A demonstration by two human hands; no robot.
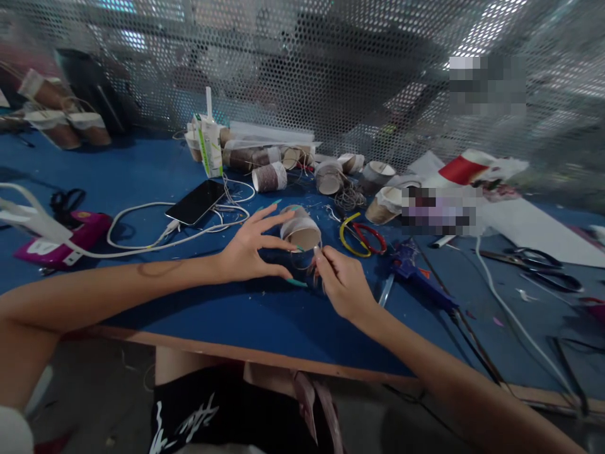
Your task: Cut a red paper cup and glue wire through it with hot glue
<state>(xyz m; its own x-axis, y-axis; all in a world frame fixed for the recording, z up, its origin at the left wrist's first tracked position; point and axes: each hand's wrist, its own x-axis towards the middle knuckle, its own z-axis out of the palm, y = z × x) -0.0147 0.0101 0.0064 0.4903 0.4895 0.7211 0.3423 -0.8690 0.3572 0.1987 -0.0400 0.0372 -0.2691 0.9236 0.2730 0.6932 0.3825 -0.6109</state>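
Observation:
A small cup (304, 237) with a pale lace-like band lies tilted in front of me, its opening facing me. My left hand (255, 244) is beside it with fingers spread, a couple of them lying along the cup's left side and rim. The left thumb points out below the rim. At the cup's right edge, my right hand (343, 280) is closed in a pinch on a thin cord (302, 268) that loops below the opening. The fingertips hide part of that cord.
Pliers with yellow and red handles (363, 236) and a blue glue gun (423, 274) lie right. Scissors (534, 260) are farther right. A phone (196, 203) with white cable and a magenta tool (70, 239) lie left. Several wrapped cups (269, 178) and a drink carton (210, 148) stand behind.

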